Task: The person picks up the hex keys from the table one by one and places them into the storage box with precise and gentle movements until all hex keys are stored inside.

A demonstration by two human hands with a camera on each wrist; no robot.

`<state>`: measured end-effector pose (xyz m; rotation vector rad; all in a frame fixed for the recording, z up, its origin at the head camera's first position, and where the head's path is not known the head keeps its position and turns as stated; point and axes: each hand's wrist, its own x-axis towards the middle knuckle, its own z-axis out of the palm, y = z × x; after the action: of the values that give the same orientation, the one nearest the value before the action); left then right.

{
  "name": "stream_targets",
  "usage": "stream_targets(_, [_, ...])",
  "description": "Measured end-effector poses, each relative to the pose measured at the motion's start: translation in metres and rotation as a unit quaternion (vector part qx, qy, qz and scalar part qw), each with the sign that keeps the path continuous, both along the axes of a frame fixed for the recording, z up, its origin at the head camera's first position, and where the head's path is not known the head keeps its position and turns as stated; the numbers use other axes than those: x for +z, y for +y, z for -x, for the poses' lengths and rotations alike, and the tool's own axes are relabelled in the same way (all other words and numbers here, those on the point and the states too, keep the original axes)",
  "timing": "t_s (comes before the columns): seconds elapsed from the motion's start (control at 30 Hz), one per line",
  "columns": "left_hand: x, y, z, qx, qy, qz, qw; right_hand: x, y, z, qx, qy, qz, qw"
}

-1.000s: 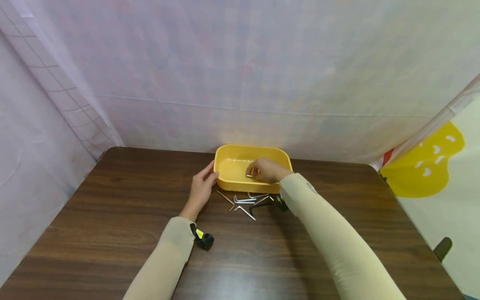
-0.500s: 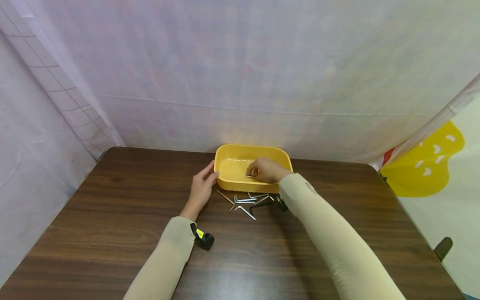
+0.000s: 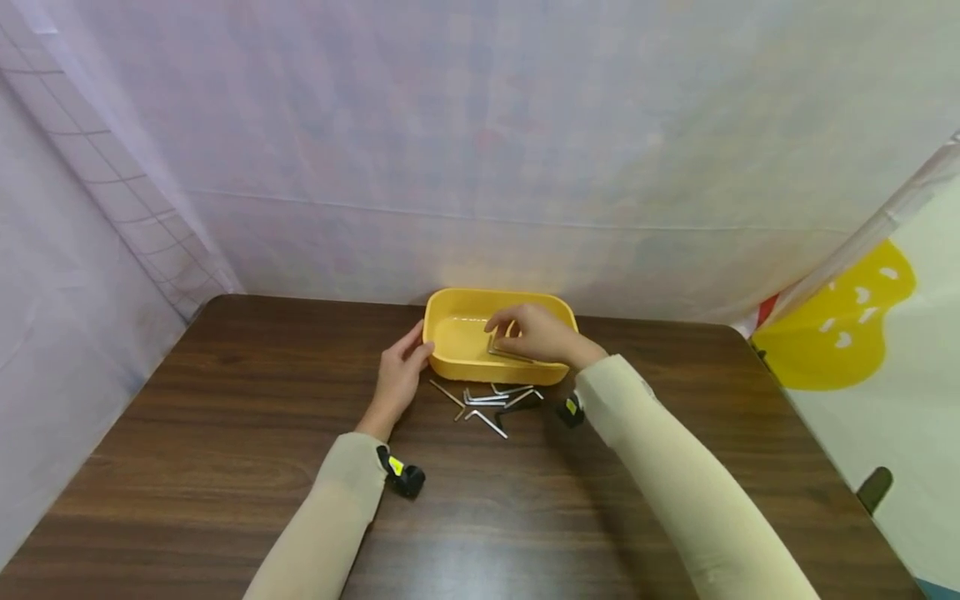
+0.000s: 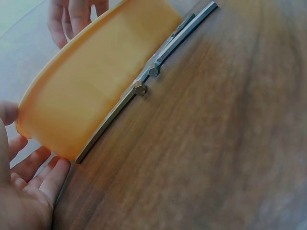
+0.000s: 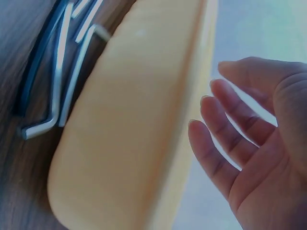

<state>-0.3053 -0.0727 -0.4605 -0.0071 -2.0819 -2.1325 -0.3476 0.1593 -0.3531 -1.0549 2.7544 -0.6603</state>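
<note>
My left hand (image 3: 396, 377) holds the left end of a yellow plastic bin (image 3: 495, 372), thumb at the rim and fingers against the outside of the wall. Over the bin's right half hovers my right hand (image 3: 528, 332); in the right wrist view its fingers (image 5: 225, 127) are loosely bent and apart, with nothing between them. Just below them in the head view, an L-shaped hex key (image 3: 510, 357) lies in the bin. Several more hex keys (image 3: 487, 402), silver, brassy and black, lie loosely on the table along the bin's near side.
The bin stands at the far edge of a dark wood table (image 3: 465, 517), close to a pale hanging curtain (image 3: 480, 167). A yellow shape with white marks (image 3: 840, 325) shows beyond the table's right side. Each sleeve carries a small black wrist camera (image 3: 405, 479).
My right hand has let go of the hex key, which now lies in the bin, and has lifted slightly with its fingers spread. My left hand stays on the bin; the head view has shifted a little.
</note>
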Motion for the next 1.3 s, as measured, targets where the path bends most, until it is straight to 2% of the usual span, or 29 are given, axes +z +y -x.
stream_targets(0.2, [-0.001, -0.003, 0.003, -0.001, 0.003, -0.001, 1.0000, 0.007, -0.004, -0.020, 0.021, 0.055, -0.008, 0.998])
stream_targets(0.4, [-0.001, -0.007, 0.002, -0.004, 0.005, -0.012, 0.9999, 0.003, -0.010, -0.041, 0.029, 0.087, -0.020, 0.996])
stream_targets(0.63, [0.000, -0.011, 0.001, -0.004, 0.006, -0.014, 0.9999, -0.010, -0.023, -0.070, 0.005, 0.060, -0.024, 0.998])
stream_targets(0.8, [-0.001, -0.014, 0.002, -0.010, 0.005, -0.012, 0.9999, -0.022, -0.032, -0.084, -0.005, 0.041, -0.037, 0.998])
stream_targets(1.1, [-0.001, -0.013, 0.002, -0.010, 0.000, -0.019, 0.9998, -0.038, -0.041, -0.094, -0.065, 0.019, -0.066, 0.996])
stream_targets(1.3, [0.000, -0.013, 0.002, -0.011, -0.002, -0.014, 0.9998, -0.049, -0.047, -0.096, -0.075, 0.041, -0.089, 0.992])
